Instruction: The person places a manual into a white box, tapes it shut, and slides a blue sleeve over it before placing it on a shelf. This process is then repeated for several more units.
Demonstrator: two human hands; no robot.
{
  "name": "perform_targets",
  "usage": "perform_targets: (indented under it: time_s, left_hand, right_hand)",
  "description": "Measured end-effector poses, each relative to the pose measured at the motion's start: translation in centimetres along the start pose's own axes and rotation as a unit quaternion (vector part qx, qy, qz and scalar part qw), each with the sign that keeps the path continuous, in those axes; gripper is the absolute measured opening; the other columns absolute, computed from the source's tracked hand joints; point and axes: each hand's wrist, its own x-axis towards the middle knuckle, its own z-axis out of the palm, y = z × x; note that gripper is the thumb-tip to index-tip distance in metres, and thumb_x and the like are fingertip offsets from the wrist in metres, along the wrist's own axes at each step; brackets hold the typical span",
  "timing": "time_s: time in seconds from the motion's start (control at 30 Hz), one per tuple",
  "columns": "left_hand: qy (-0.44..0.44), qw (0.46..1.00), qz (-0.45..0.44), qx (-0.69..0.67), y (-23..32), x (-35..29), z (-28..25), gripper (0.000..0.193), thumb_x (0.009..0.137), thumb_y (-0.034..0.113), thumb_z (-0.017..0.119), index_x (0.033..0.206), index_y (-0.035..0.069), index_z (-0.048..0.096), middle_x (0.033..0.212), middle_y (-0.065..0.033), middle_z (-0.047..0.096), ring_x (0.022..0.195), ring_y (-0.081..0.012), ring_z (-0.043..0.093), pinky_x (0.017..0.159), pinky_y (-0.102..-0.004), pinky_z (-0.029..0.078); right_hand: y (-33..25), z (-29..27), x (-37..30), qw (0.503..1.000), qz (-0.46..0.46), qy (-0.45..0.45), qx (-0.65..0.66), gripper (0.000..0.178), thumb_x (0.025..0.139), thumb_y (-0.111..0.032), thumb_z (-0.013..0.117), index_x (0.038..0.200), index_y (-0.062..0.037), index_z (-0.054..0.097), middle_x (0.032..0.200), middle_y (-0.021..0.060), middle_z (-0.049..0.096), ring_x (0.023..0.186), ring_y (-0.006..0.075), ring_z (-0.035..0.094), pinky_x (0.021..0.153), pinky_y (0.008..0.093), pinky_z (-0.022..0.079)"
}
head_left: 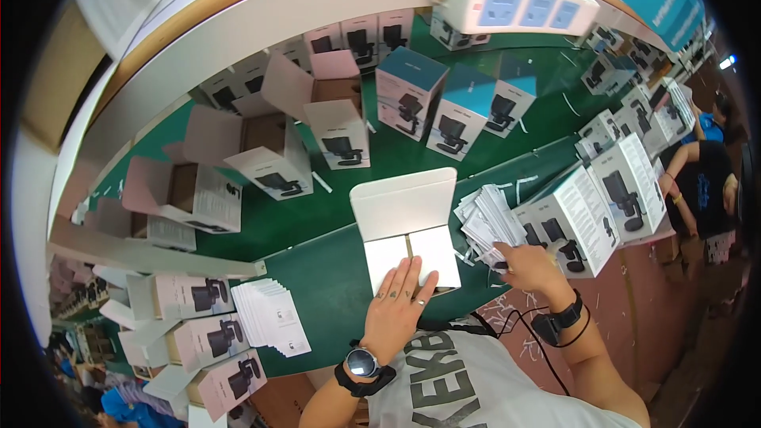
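Note:
In front of me a white carton (434, 255) stands on the green bench, its lid (404, 204) raised and its two inner flaps folded in to meet at a narrow gap. My left hand (403, 301) lies on the near part of these flaps with its fingers stretched out. To the right of the carton, a fanned pile of white printed leaflets (490, 218) rests on the bench. My right hand (533, 269) is at the pile's near edge, fingers curled together. Something small and dark shows at its fingertips, too small to name.
Printed cartons with open flaps (273, 166) and closed blue-topped cartons (408, 95) stand at the back. More cartons (575, 222) are at right, others (218, 337) at left beside a second leaflet stack (273, 317). A white socket strip (515, 1) hangs above. A co-worker (701, 182) is at far right.

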Motion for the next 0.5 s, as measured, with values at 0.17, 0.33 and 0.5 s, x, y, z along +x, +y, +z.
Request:
perform_targets:
  time_s: [0.17,0.33,0.5]
  left_hand:
    - [-0.021,0.998,-0.001,-0.058,-0.5,0.2,-1.7,0.060,0.086,0.011,0.070,0.145,0.016,0.061,0.155,-0.0192,0.050,0.138,-0.0384,0.053,0.115,-0.0463,0.043]
    - [0.011,0.992,0.019,-0.127,-2.9,-0.1,-2.7,0.066,0.083,0.014,0.079,0.146,0.014,0.060,0.147,-0.0178,0.055,0.132,-0.0323,0.055,0.109,-0.0432,0.046]
    - [0.180,0.734,-0.205,-0.622,-2.5,-4.3,0.4,0.058,0.087,0.018,0.080,0.142,0.010,0.061,0.151,-0.0172,0.050,0.140,-0.0299,0.048,0.114,-0.0440,0.042]
  right_hand:
    - [-8.4,-7.1,5.9,0.752,-0.004,0.145,0.643,0.068,0.095,-0.023,0.076,0.154,-0.0057,0.047,0.084,0.0015,0.067,0.064,0.0075,0.047,0.059,0.0237,0.038]
    - [-9.5,-7.5,6.3,0.612,-0.026,-0.006,0.791,0.038,0.095,-0.016,0.077,0.129,-0.0059,0.065,0.084,-0.0019,0.065,0.066,0.0031,0.045,0.060,0.0208,0.036]
    - [-9.4,-3.4,-1.2,0.726,-0.040,-0.034,0.685,0.025,0.089,-0.006,0.081,0.112,-0.0062,0.072,0.080,-0.0051,0.061,0.067,0.0021,0.048,0.060,0.0213,0.036]
